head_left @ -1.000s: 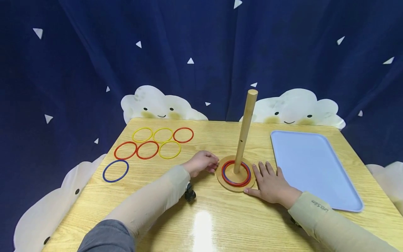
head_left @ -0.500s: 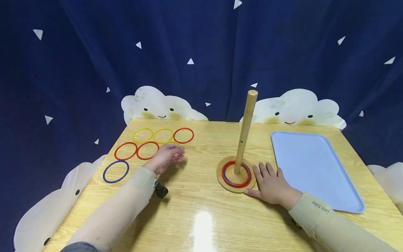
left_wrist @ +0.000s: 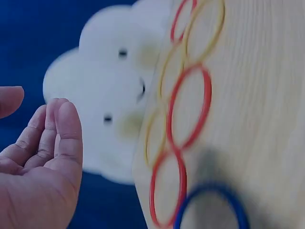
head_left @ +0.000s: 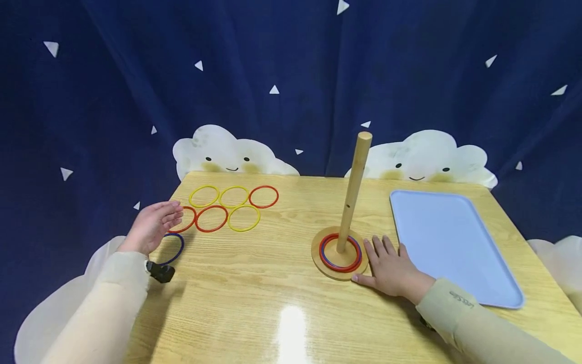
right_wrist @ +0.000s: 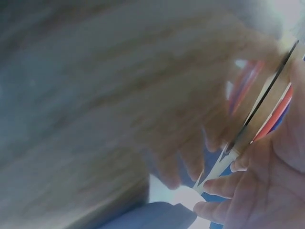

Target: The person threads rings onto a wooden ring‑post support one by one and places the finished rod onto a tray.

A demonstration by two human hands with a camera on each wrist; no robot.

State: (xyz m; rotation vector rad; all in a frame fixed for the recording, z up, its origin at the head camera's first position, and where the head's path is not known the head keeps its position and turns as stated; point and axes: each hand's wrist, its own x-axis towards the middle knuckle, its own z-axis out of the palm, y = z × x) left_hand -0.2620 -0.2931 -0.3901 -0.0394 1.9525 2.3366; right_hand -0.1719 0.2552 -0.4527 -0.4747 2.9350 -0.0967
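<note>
My left hand (head_left: 152, 227) hovers over the table's left side, fingers loosely extended and holding nothing. Beneath and beside it lie a blue ring (head_left: 182, 248) and a red ring (head_left: 194, 224), both partly hidden by the hand in the head view. The left wrist view shows the palm (left_wrist: 43, 191), with the blue ring (left_wrist: 214, 187) low in the picture. My right hand (head_left: 393, 270) rests with spread fingers at the right edge of a round wooden base (head_left: 317, 258). An upright wooden pole (head_left: 354, 194) rises from that base, with red and blue rings (head_left: 341, 270) around its foot.
Yellow rings (head_left: 244, 231) and more red rings (head_left: 211, 231) lie flat at the back left of the wooden table (head_left: 254, 293). A pale blue tray (head_left: 454, 242) lies at the right. A dark blue curtain (head_left: 291, 116) with cloud shapes hangs behind.
My left hand has moved left from beside the wooden base, passing over the yellow ring, to above the blue and red rings. My right hand has stayed at the base.
</note>
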